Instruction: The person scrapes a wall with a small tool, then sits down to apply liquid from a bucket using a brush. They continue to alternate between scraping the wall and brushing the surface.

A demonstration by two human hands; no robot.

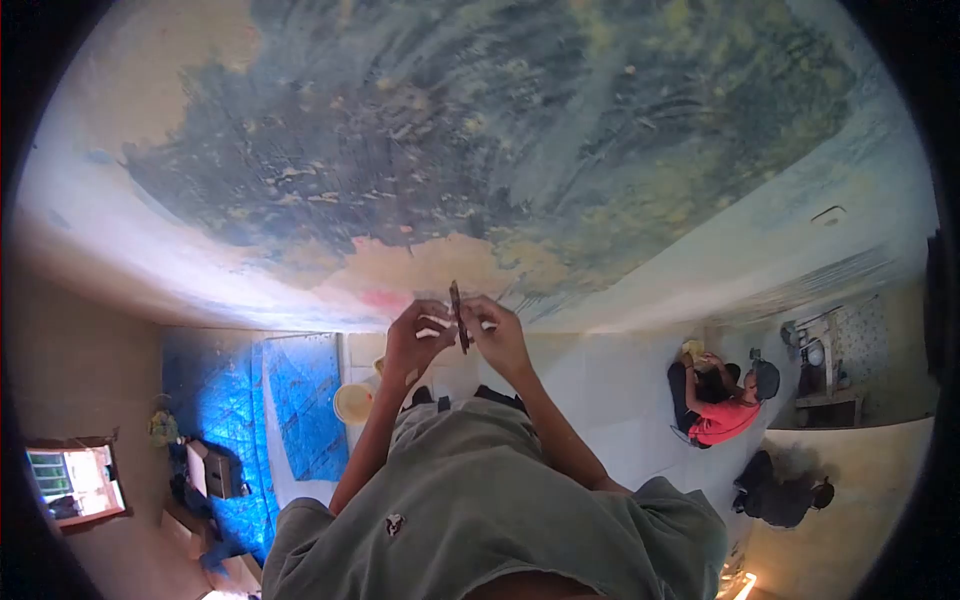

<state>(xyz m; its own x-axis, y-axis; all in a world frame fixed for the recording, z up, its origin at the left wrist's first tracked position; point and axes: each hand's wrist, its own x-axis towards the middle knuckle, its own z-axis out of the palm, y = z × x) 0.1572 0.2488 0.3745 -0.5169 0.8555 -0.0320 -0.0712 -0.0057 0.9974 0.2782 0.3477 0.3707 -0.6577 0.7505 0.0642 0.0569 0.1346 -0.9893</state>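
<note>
My left hand and my right hand come together in front of my chest, with fingers bent in a pinch. Between them is a thin, dark, elongated piece, seen nearly edge-on; its exact kind cannot be made out. Fingertips of both hands press on its two sides. Just beyond the hands rises a painted wall, patchy with grey-blue and green over bare beige areas.
A yellowish bucket stands on the floor by my left forearm. Blue tarpaulin covers the floor at left. To the right, a person in a red shirt sits, and another person in dark clothes is farther back.
</note>
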